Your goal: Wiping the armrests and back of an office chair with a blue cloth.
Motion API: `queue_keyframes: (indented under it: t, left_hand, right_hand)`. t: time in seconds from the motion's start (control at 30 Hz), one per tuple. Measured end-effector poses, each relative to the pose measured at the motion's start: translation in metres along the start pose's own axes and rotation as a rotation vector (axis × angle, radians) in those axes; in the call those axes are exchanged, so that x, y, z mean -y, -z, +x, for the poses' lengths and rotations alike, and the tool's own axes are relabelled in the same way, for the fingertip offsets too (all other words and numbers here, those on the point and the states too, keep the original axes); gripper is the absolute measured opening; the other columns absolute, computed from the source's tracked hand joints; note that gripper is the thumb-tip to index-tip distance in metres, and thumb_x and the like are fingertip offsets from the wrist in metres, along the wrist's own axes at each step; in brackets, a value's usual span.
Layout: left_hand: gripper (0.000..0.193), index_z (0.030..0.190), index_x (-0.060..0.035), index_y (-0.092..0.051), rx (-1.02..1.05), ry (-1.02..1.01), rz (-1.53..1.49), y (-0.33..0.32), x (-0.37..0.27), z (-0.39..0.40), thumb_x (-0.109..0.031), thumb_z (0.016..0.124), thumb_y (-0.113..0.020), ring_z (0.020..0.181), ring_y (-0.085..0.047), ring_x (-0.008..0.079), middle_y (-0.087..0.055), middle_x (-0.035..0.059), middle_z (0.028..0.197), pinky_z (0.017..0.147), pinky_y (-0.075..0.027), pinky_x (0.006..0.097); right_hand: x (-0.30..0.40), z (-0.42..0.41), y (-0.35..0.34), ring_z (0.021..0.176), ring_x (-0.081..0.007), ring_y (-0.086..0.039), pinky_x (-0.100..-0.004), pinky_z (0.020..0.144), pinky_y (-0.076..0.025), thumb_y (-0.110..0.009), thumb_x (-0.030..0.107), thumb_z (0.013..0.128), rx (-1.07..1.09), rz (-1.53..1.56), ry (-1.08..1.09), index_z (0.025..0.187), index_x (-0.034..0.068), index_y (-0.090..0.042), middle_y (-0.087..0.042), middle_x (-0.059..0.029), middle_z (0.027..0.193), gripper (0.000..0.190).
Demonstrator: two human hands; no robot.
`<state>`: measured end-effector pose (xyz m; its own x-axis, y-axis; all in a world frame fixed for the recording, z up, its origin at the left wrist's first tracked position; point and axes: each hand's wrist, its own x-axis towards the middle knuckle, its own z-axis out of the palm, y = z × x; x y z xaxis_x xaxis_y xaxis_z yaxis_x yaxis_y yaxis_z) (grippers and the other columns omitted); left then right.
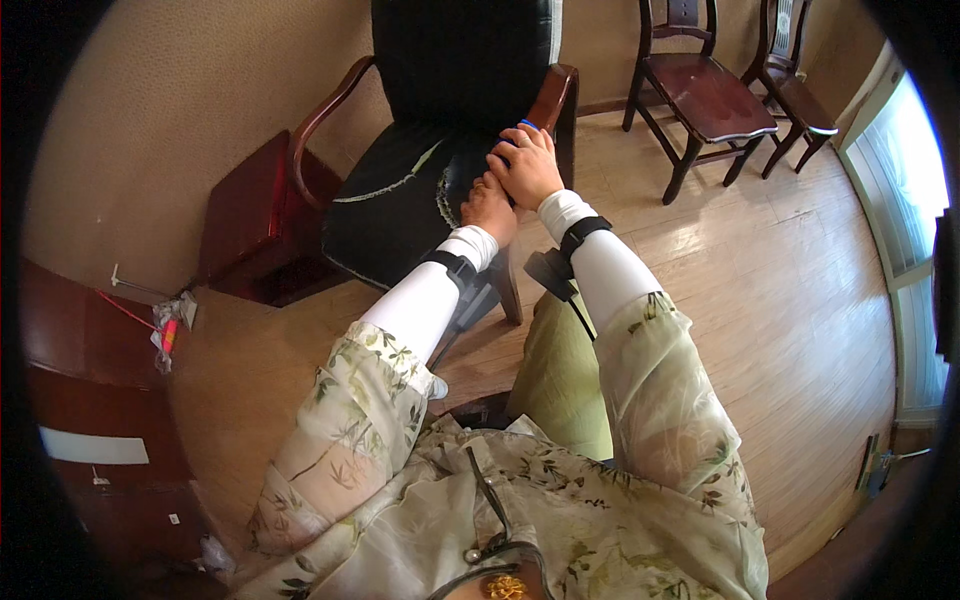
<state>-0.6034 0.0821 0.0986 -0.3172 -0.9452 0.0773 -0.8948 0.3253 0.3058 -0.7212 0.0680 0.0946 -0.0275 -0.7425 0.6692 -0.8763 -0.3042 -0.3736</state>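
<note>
A black office armchair (390, 161) with wooden armrests stands before me, its seat cover cracked and peeling in pale lines. My right hand (529, 169) lies over the armrest (553, 101) on the chair's right side in the picture, fingers curled on a blue item (528, 124), possibly a cloth. Most of that item is hidden under the fingers. Close below, my left hand (491, 210) is bent at the front end of the same armrest, touching or nearly touching the right hand. What its fingers hold is covered by the hand itself.
Beside the chair at left is a dark red wooden box-like cabinet (244, 217). Reddish-brown furniture (97, 405) lines the left edge, with a pink-and-orange object (169, 335) near it. Two wooden chairs (709, 94) stand at the back right. A bright window (900, 165) borders the wooden floor (795, 300).
</note>
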Motion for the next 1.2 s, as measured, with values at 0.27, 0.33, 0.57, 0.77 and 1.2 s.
queue_keyframes:
  t: [0.27, 0.33, 0.57, 0.77, 1.2]
  left_hand:
    - [0.081, 0.137, 0.0042, -0.027, 0.046, -0.011, -0.131, -0.004, 0.000, -0.002, -0.043, 0.084, -0.067, 0.121, -0.050, 0.0443, -0.048, 0.0314, 0.131, 0.102, -0.041, 0.0476]
    - [0.085, 0.140, 0.0053, -0.023, 0.034, -0.007, -0.171, -0.012, 0.016, -0.005, -0.042, 0.085, -0.066, 0.118, -0.052, 0.0451, -0.050, 0.0336, 0.129, 0.101, -0.042, 0.0477]
    - [0.071, 0.134, 0.0042, -0.035, 0.002, -0.048, -0.280, -0.035, 0.039, -0.026, -0.040, 0.086, -0.064, 0.112, -0.056, 0.0455, -0.056, 0.0315, 0.121, 0.095, -0.047, 0.0488]
    - [0.062, 0.133, 0.0006, -0.040, 0.051, -0.099, -0.362, -0.042, 0.052, -0.035, -0.027, 0.084, -0.066, 0.120, -0.050, 0.0433, -0.054, 0.0280, 0.126, 0.100, -0.042, 0.0457]
    - [0.091, 0.147, 0.0053, -0.017, -0.173, -0.216, -0.323, -0.023, 0.013, -0.010, -0.024, 0.081, -0.073, 0.125, -0.047, 0.0446, -0.042, 0.0330, 0.139, 0.104, -0.040, 0.0446]
  right_hand:
    - [0.000, -0.002, 0.001, 0.134, -0.0365, -0.036, -0.0541, 0.114, -0.021, -0.057, 0.039, 0.090, 0.030, -0.068, -0.064, 0.105, 0.013, -0.071, -0.053, -0.0109, 0.134, 0.034]
    - [0.012, -0.005, 0.001, 0.135, -0.0375, -0.034, -0.0535, 0.114, -0.021, -0.060, 0.040, 0.088, 0.052, -0.111, -0.056, 0.111, 0.012, -0.068, -0.050, -0.0126, 0.137, 0.037]
    - [0.032, -0.031, 0.002, 0.142, -0.0377, -0.023, -0.0554, 0.116, -0.016, -0.063, 0.037, 0.085, 0.104, -0.201, 0.020, 0.113, 0.015, -0.066, -0.037, -0.0113, 0.149, 0.036]
    - [0.038, -0.055, -0.001, 0.147, -0.0359, -0.014, -0.0553, 0.117, -0.012, -0.061, 0.027, 0.083, 0.181, -0.212, 0.090, 0.116, 0.014, -0.065, -0.029, -0.0103, 0.155, 0.036]
    - [-0.001, -0.030, 0.003, 0.141, -0.0324, -0.027, -0.0535, 0.114, -0.022, -0.055, 0.032, 0.092, 0.083, -0.050, 0.048, 0.122, 0.017, -0.064, -0.044, -0.0056, 0.144, 0.035]
